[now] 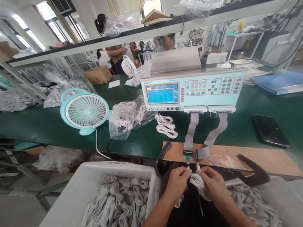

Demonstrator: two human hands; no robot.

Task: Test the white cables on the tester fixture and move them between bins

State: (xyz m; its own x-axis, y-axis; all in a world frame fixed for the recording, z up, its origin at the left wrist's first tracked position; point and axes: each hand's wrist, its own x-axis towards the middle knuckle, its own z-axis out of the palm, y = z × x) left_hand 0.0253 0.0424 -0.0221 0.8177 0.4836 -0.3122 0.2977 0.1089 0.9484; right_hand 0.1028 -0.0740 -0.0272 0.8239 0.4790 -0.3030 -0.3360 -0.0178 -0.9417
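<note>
My left hand (178, 183) is closed in a pinch on a white cable end, just below a small green connector board (188, 157). Beside it, my right hand (213, 183) pinches the other end near a second connector (197, 156). The coiled white cable (199, 184) hangs between both hands. Two grey ribbon cables (191, 132) run from the connectors up to a tester (195, 92) with a lit blue screen. Whether the cable ends are seated in the connectors cannot be made out.
A white bin (85, 171) of bundled cables stands at left, another bin (281, 193) at right. A wooden board (264, 159) with black clamps edges the green table (133, 148). A fan (87, 111), bagged cables (125, 118) and a phone (271, 130) lie about. People sit beyond.
</note>
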